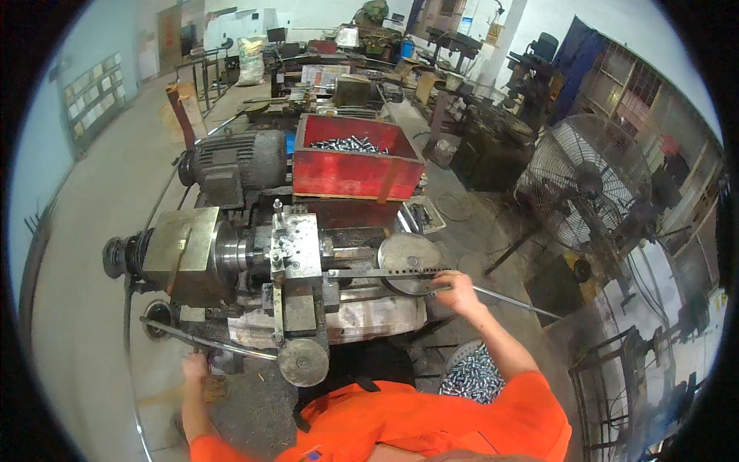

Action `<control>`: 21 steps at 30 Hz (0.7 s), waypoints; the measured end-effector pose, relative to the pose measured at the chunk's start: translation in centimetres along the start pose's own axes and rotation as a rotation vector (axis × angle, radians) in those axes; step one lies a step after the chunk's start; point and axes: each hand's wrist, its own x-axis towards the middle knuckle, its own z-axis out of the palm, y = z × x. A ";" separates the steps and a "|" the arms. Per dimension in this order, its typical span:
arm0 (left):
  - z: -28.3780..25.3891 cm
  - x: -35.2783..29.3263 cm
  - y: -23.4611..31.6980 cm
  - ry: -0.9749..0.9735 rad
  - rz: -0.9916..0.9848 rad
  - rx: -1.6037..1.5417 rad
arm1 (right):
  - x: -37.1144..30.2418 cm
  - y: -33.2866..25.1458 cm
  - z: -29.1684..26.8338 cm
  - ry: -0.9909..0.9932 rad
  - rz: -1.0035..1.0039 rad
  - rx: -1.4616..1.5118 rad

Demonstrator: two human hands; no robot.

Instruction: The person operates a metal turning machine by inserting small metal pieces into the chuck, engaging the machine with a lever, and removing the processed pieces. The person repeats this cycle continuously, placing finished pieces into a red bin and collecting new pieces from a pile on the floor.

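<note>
My right hand (456, 292) is closed around a metal lever rod (516, 302) beside a round metal disc (412, 258). A flat bar with a row of holes (385, 272) runs from the lathe-like machine (296, 250) to that hand. Low on the left, my left hand (195, 367) reaches down below a long bar handle (208, 339), next to a small dark block. Its fingers are too small and unclear to tell whether they grip anything. A second round disc (303, 362) sits at the machine's near side, close to my body.
Behind the machine, a red bin (358, 173) holds many small metal parts, beside an electric motor (239, 165). A bucket of similar metal parts (473, 375) stands by my right side. A large caged fan (589, 181) is at right, with more machines farther back.
</note>
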 end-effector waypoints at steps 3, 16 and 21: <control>-1.7 -1.0 0.9 0.098 0.058 0.179 | -2.9 5.1 -1.3 0.061 0.228 -0.071; -7.6 -4.9 -3.5 0.615 -0.334 -1.586 | -13.6 16.9 -0.7 -0.140 0.825 -0.603; -8.3 -1.8 0.9 0.655 -0.408 -1.479 | -21.0 9.6 1.5 -0.162 0.696 -0.539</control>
